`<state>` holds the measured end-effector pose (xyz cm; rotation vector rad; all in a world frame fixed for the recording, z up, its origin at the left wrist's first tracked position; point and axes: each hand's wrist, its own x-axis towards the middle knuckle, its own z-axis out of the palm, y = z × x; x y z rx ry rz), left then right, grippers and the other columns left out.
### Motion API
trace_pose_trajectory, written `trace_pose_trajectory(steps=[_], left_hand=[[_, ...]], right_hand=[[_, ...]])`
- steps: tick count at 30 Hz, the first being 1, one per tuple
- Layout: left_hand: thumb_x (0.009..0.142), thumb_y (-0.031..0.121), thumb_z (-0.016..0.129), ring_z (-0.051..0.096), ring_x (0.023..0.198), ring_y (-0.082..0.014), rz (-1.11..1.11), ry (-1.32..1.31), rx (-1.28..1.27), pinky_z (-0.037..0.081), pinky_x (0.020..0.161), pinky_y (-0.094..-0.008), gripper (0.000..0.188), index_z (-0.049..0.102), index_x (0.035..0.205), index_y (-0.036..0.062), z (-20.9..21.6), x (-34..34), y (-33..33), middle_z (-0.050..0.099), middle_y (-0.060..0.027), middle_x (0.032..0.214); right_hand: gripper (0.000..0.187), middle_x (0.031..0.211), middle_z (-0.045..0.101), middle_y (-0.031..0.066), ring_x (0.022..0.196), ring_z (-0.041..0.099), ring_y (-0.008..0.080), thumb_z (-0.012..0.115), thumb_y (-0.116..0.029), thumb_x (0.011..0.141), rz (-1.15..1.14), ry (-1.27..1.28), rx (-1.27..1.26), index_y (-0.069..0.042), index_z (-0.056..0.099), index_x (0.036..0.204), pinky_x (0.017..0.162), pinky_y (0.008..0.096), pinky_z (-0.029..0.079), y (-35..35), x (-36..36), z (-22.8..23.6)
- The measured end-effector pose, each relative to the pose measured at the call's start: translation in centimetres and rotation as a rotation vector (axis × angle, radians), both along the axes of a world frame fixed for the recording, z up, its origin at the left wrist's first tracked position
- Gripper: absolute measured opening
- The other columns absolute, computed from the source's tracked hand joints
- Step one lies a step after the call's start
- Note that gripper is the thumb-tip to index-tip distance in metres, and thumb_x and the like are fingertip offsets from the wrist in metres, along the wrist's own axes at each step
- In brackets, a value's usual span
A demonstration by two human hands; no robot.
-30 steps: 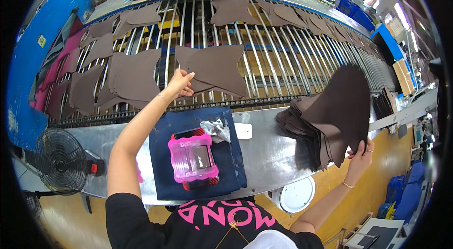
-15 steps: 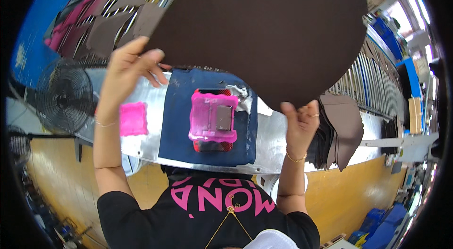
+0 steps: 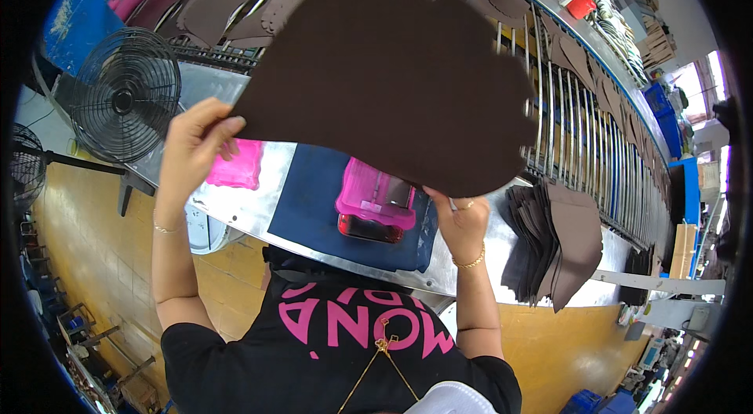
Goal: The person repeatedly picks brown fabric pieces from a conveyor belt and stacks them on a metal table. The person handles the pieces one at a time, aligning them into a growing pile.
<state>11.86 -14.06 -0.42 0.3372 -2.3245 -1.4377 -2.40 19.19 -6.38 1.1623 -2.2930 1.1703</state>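
A large dark brown cut panel, scalloped along its far edges, hangs spread out between my hands above the table. My left hand pinches its left corner between thumb and fingers. At the near right edge, my right hand grips it, with part of the fingers hidden beneath. Below the panel, a translucent pink plastic holder rests over a red-and-black object on a dark blue mat. A flat bright pink piece lies near my left hand.
On the right of the metal table fans a stack of brown cut pieces. A black fan stands at left. Beyond the table runs a metal-rod rack bearing brown pieces. A white bucket-like object sits below the table.
The panel has come lower and nearer, now covering part of the pink holder. My left hand has closed on its left corner. My right hand has moved slightly left, and the view has shifted.
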Motion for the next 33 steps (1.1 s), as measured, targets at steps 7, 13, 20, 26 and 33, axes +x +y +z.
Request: trace_pose_trajectory(steps=[7, 13, 20, 26, 33], left_hand=[[0.08, -0.003, 0.063, 0.061, 0.056, -0.0151, -0.326, -0.213, -0.063, 0.046, 0.05, -0.0253, 0.006, 0.064, 0.086, -0.0043, -1.6, -4.6, 5.3, 0.055, -0.0068, 0.071], [0.069, 0.002, 0.071, 0.06, 0.068, -0.0239, -0.625, 0.073, -0.456, 0.05, 0.06, -0.032, 0.019, 0.07, 0.086, 0.0102, -1.5, -8.3, 10.0, 0.057, -0.0047, 0.077], [0.072, 0.013, 0.072, 0.052, 0.087, -0.0238, -0.893, 0.182, -0.454, 0.045, 0.074, -0.0345, 0.005, 0.07, 0.076, 0.0118, -2.4, -13.1, 15.6, 0.05, -0.0058, 0.087], [0.075, 0.009, 0.068, 0.051, 0.091, -0.0259, -0.672, 0.658, -0.461, 0.043, 0.08, -0.0361, 0.001, 0.067, 0.074, 0.0084, 4.9, -21.8, 16.5, 0.051, -0.0081, 0.092], [0.074, 0.018, 0.069, 0.05, 0.106, -0.0286, -0.251, 0.952, -1.209, 0.042, 0.086, -0.0413, 0.015, 0.071, 0.088, 0.015, 11.8, -26.2, 16.2, 0.053, -0.0057, 0.109]], right_hand=[[0.021, 0.081, 0.068, 0.0041, 0.071, 0.063, 0.0171, 0.063, 0.005, 0.076, -0.153, -0.07, 0.15, -0.009, 0.068, 0.091, 0.085, 0.039, 0.037, 8.6, 1.6, -3.2], [0.017, 0.079, 0.069, 0.0053, 0.07, 0.061, 0.019, 0.067, 0.0, 0.075, -0.4, -0.344, 0.107, -0.004, 0.07, 0.091, 0.081, 0.0327, 0.044, 15.9, 4.9, -3.4], [0.011, 0.079, 0.064, 0.0048, 0.07, 0.055, 0.0103, 0.063, -0.008, 0.088, -0.337, -0.569, 0.189, 0.001, 0.066, 0.093, 0.062, 0.0232, 0.045, 22.2, 6.2, 2.2], [0.024, 0.103, 0.064, 0.008, 0.09, 0.059, 0.0193, 0.067, -0.013, 0.085, -0.602, -0.351, -0.15, 0.001, 0.062, 0.104, 0.085, 0.0309, 0.045, 24.3, 4.5, 2.6], [0.019, 0.073, 0.058, 0.0021, 0.06, 0.056, 0.0043, 0.062, -0.013, 0.09, -0.459, -0.527, 0.05, 0.003, 0.059, 0.1, 0.051, 0.02, 0.043, 9.2, -8.1, 5.8]])
